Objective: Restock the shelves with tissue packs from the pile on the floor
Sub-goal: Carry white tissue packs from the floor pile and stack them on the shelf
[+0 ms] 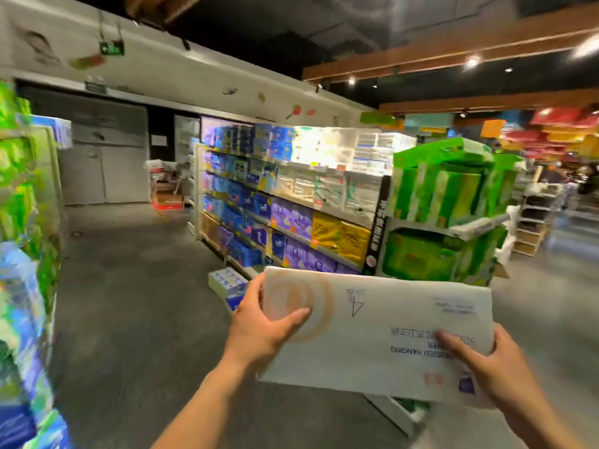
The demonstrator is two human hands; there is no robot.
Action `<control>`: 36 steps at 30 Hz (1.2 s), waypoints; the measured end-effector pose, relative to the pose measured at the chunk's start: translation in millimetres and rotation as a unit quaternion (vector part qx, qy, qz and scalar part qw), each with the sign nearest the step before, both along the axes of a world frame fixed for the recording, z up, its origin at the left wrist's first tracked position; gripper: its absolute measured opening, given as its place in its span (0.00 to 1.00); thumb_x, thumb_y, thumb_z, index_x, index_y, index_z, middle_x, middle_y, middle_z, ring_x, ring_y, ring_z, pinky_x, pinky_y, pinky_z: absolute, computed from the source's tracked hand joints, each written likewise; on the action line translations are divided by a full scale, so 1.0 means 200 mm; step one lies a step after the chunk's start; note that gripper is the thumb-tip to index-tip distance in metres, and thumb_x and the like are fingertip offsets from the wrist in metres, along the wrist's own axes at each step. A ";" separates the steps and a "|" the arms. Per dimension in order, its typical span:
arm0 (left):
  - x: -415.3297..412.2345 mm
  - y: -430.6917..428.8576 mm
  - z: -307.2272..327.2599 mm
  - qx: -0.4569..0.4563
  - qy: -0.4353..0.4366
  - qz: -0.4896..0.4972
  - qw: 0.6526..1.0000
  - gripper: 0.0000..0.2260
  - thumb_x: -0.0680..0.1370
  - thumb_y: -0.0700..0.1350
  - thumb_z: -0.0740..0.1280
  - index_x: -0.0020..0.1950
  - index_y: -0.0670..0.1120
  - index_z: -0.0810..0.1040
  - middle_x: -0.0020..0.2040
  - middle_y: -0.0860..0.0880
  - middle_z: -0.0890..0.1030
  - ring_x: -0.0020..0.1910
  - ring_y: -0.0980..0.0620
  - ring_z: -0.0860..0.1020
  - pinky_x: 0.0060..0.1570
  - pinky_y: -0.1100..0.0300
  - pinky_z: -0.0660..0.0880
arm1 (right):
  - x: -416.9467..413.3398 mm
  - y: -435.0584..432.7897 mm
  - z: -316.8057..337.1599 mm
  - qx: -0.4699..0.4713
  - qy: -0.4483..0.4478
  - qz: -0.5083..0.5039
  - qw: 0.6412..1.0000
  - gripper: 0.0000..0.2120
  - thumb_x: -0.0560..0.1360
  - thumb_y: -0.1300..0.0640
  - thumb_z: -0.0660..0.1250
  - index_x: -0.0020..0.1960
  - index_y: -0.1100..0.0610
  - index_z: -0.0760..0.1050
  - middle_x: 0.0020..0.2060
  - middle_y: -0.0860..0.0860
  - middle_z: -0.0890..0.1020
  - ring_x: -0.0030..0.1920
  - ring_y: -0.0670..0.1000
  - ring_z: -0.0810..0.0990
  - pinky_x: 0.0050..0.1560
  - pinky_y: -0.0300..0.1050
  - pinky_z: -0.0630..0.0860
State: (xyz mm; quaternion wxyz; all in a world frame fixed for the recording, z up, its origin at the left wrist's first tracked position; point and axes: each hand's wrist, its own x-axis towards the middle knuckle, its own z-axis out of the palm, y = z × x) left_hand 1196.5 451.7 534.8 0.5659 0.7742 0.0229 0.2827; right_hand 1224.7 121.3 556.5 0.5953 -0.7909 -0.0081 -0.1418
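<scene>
A large white tissue pack (382, 328) with an orange ring print and dark lettering is held up in front of me at chest height. My left hand (262, 328) grips its left end, thumb on top and fingers round the edge. My right hand (489, 367) grips its right lower corner, thumb pressed on the top face. A few blue and white tissue packs (227, 283) lie on the floor at the foot of the shelf. Behind the held pack stands the shelf unit (324, 215), filled with blue, purple, yellow and white packs.
An end display (447, 202) stacked with green packs stands right behind the held pack. Another shelf (22, 222) with green and blue packs lines the left edge. Grey floor (136, 286) of the aisle runs between them toward grey doors (103, 163) at the back.
</scene>
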 end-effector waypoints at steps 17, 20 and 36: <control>2.74 0.73 0.40 0.034 -0.068 0.016 0.997 0.37 0.63 0.59 0.80 0.68 0.58 0.68 0.56 0.60 0.78 0.53 0.63 0.77 0.51 0.59 0.77 | 2.80 0.72 0.31 -0.014 -0.081 0.037 0.996 0.25 0.63 0.43 0.80 0.57 0.49 0.78 0.47 0.47 0.86 0.45 0.50 0.86 0.42 0.50 0.82; 3.22 0.86 0.36 0.013 -0.070 0.023 0.997 0.42 0.61 0.61 0.81 0.70 0.57 0.66 0.58 0.59 0.77 0.54 0.61 0.78 0.54 0.56 0.77 | 3.31 0.84 0.33 -0.019 -0.096 0.051 0.994 0.18 0.68 0.49 0.79 0.54 0.48 0.77 0.45 0.45 0.86 0.39 0.45 0.85 0.31 0.39 0.77; 5.43 1.74 0.56 -0.021 -0.101 0.021 0.994 0.33 0.62 0.57 0.79 0.61 0.50 0.70 0.50 0.55 0.80 0.45 0.60 0.79 0.37 0.67 0.72 | 5.35 1.74 0.60 -0.105 -0.177 -0.020 0.978 0.26 0.64 0.36 0.71 0.57 0.49 0.78 0.47 0.46 0.86 0.46 0.51 0.85 0.43 0.58 0.83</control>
